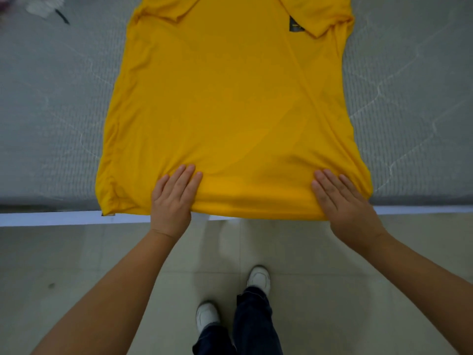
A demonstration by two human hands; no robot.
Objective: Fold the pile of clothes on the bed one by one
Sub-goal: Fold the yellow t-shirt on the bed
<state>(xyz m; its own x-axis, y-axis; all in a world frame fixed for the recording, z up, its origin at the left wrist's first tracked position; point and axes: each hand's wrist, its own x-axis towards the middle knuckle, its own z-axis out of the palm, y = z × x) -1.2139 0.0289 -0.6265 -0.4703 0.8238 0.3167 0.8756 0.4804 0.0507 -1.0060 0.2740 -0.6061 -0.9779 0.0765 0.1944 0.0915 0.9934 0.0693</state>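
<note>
A yellow T-shirt (230,98) lies spread flat on the grey bed (51,111), its hem at the near edge and its sleeves folded inward at the far end. A dark label (295,24) shows near the far right shoulder. My left hand (174,198) rests flat on the hem left of centre, fingers straight. My right hand (343,201) lies flat on the hem toward the right, fingers straight too. Neither hand grips the cloth.
The bed's white front edge (51,219) runs across the view. A heap of pale clothing (38,6) sits at the far left corner. Below the edge are the tiled floor (76,265), my white shoes and dark jeans.
</note>
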